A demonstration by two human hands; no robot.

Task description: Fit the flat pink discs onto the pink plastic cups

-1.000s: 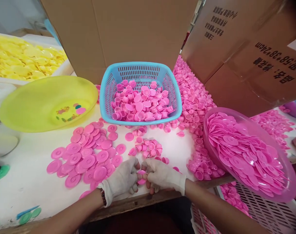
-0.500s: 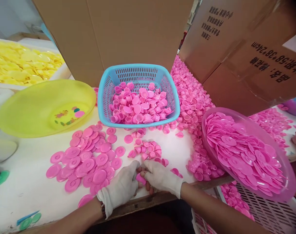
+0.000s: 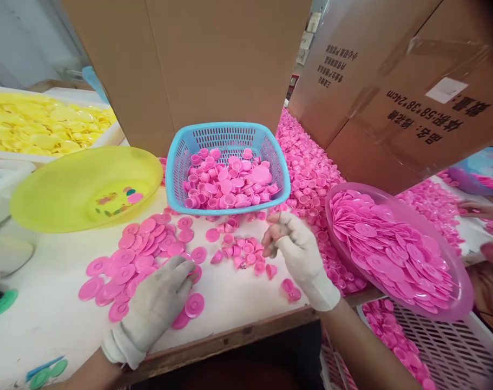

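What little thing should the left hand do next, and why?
Maybe the left hand could pinch the pink disc by its fingertips, because it's right over the pink pile and that disc looks easy to reach.

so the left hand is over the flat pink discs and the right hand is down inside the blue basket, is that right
Not quite: the right hand is outside the blue basket, on the person's side of it, beside the small pink cups. The head view shows this. The left hand is over the flat pink discs.
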